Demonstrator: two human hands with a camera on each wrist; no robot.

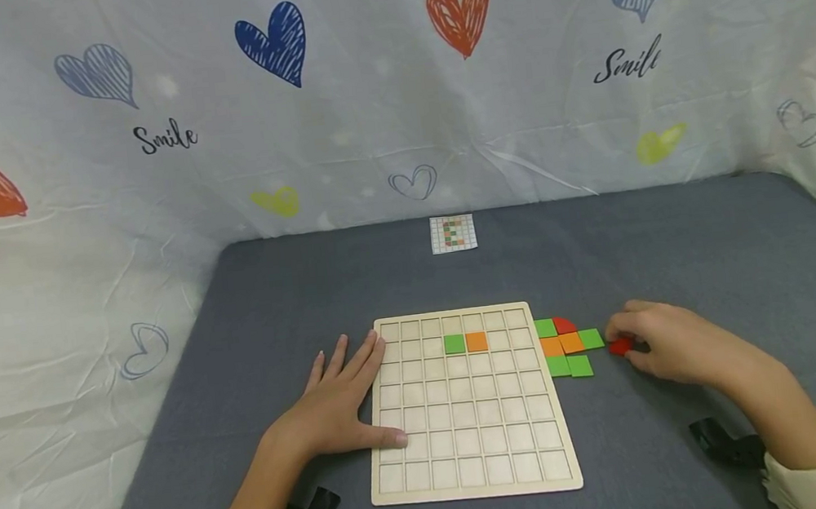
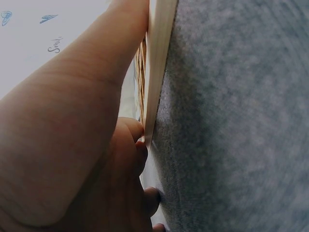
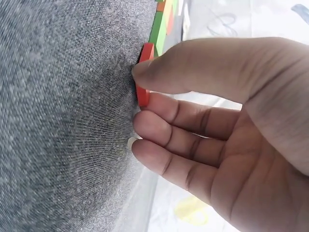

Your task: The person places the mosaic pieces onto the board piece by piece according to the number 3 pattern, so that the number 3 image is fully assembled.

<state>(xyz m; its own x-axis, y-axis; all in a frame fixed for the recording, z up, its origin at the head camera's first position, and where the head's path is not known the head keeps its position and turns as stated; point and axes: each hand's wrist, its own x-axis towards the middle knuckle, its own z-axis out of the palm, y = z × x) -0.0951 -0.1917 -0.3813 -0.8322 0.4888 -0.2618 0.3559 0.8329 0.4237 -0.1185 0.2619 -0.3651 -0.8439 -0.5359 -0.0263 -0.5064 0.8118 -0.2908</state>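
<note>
A wooden grid board lies flat on the grey cloth. My left hand rests spread on its left edge, thumb over the lower squares. In one upper row of the grid, a green tile sits beside an orange tile. Off to the right of the board, my right hand pinches a red tile between thumb and fingers. The right wrist view shows this red tile on edge-on view, low at the cloth, the thumb partly covering it.
Several loose tiles cluster at the board's right edge: green, orange and a rounded red piece. A small printed pattern card lies at the table's back edge, before a white curtain with hearts.
</note>
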